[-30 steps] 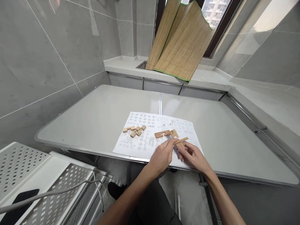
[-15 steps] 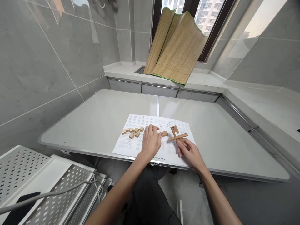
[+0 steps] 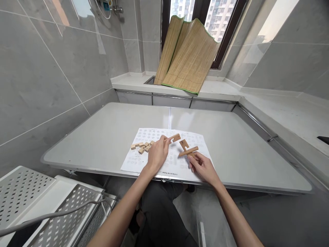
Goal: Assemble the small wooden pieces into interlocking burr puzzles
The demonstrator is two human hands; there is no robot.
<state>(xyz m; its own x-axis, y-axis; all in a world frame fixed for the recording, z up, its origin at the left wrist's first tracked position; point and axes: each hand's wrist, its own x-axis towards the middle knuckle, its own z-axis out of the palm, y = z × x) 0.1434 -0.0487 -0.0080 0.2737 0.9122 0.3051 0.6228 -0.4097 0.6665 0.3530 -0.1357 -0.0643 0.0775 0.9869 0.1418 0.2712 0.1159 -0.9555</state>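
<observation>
The left hand [image 3: 157,153] pinches a notched wooden piece [image 3: 175,138] above the printed sheet [image 3: 144,156]; the right hand [image 3: 203,165] grips crossed wooden pieces [image 3: 188,150] (loose blocks [image 3: 142,146] lie nearby).

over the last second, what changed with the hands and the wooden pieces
The left hand let go of the stick, reached left to the flat slotted piece on the sheet and now lifts it off the paper. The right hand kept the stick, which now lies across the hooked piece. The small blocks stayed where they were.
</observation>
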